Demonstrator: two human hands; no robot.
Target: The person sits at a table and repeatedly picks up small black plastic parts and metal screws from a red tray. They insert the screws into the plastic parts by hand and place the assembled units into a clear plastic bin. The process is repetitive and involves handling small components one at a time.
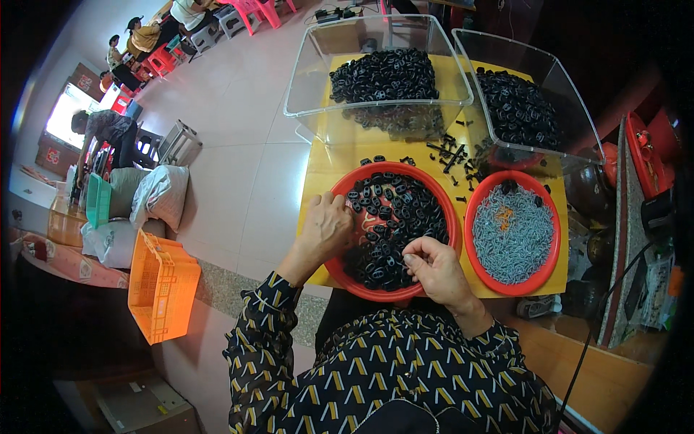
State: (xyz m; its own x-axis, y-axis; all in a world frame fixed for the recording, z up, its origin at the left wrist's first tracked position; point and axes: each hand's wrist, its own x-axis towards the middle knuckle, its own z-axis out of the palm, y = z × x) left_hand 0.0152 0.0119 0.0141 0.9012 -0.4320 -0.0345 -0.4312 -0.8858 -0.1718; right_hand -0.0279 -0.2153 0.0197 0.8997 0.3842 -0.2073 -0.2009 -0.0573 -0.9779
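Observation:
A round red basin on the yellow table holds many small black oval plastic parts, thinning out to bare red at its left. Over the basin's left rim my left hand is closed, its fingers curled down and largely hidden; what they hold, if anything, does not show. My right hand hovers above the near right of the parts, thumb and forefinger pinched together. Whatever sits in that pinch is too small to make out. Right of it stands a second red basin, full of small silver screws.
Two clear plastic bins heaped with black parts stand at the table's far side. Loose black pieces lie on the yellow table. An orange crate and sacks are on the floor at left. Several people work farther off.

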